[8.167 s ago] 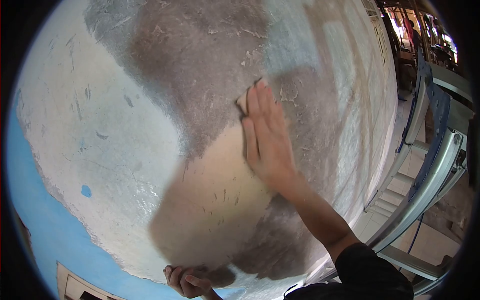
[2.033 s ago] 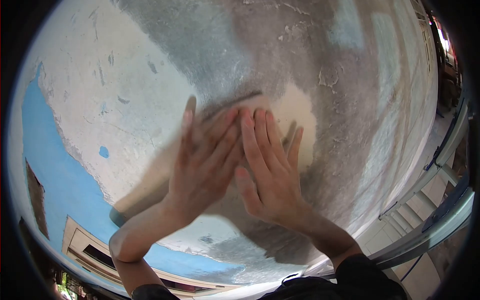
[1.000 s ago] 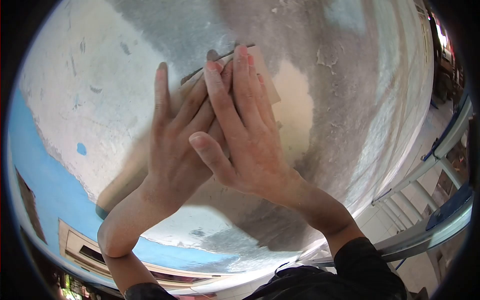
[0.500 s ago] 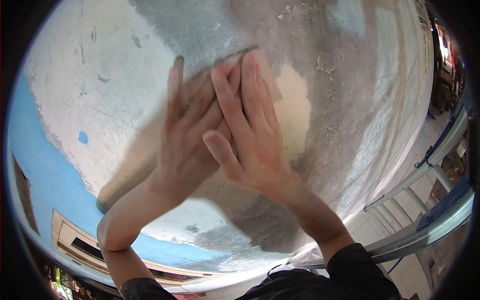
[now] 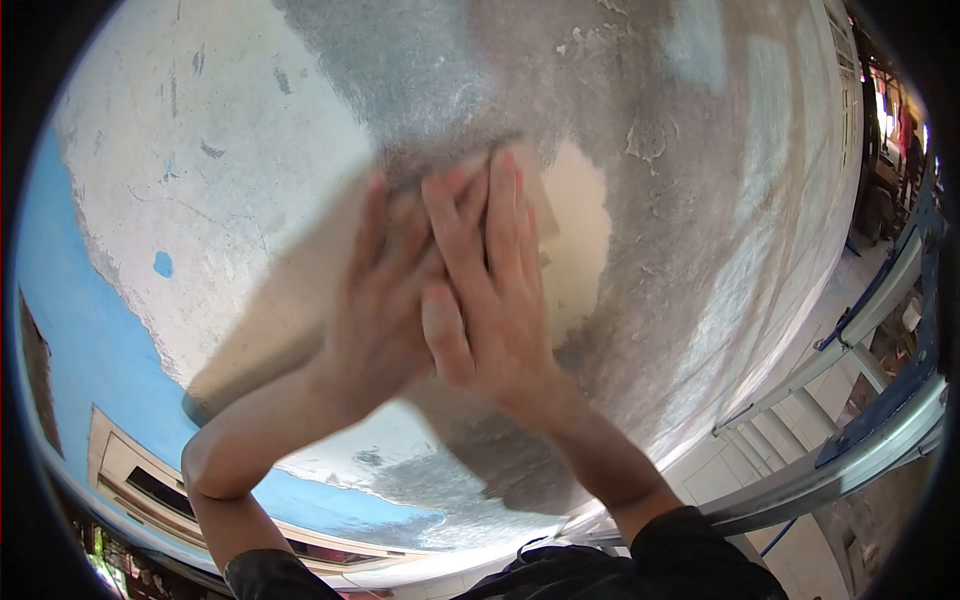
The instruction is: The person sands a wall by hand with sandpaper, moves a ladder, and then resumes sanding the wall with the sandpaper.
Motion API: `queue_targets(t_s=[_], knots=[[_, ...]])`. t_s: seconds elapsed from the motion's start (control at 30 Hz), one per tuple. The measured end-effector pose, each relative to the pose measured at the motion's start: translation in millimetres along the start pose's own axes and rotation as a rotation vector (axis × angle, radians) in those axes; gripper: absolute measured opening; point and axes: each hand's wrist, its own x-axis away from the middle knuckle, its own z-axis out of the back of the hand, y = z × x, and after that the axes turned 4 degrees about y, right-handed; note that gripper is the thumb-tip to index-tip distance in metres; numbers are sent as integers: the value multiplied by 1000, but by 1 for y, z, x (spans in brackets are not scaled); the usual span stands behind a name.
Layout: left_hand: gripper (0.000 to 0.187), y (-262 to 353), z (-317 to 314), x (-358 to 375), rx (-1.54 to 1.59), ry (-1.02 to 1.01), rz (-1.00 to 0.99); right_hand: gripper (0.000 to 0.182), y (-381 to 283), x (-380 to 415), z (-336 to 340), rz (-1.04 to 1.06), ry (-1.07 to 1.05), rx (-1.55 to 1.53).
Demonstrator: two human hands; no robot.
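My left hand (image 5: 385,310) lies flat on the wall (image 5: 690,230) with its fingers stretched out. Partly over it, my right hand (image 5: 500,300) presses with straight fingers, its thumb alongside. Under the fingertips of both is a thin, pale tan sheet (image 5: 542,215), possibly sandpaper; a dark line runs along its top edge and most of it is covered. Around it the wall is patchy: whitish paint to the left, rough grey to the right, and a smooth cream patch (image 5: 582,235) beside the sheet. The hands are slightly blurred.
Low on the right stands a metal ladder (image 5: 800,485) with dark blue parts. Blue paint (image 5: 110,270) covers the wall's left side, above a pale wooden frame (image 5: 115,455). A tiled floor (image 5: 810,550) shows at lower right.
Both hands and the sheet have slid down the wall. My right thumb has moved in closer to the fingers.
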Motion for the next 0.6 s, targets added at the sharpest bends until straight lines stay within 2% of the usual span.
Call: queue_targets(t_s=[0.13, 0.27, 0.37, 0.5, 0.6], knots=[[54, 9, -14, 25, -106, -7, -63, 59, -6, 26, -3, -49, -10, 29], [55, -11, 6, -18, -141, 52, -56, 60, 3, -15, -8, 39, 96, 73], [54, -12, 7, -20, -104, 12, -11, 58, -2, -28, 0, 3, 24, 69], [55, 12, -20, 21, -110, 48, -33, 58, -1, 21, -2, -35, -16, -12], [53, 4, -13, 12, -134, 65, -88, 59, -2, 26, -2, -24, 0, 8]])
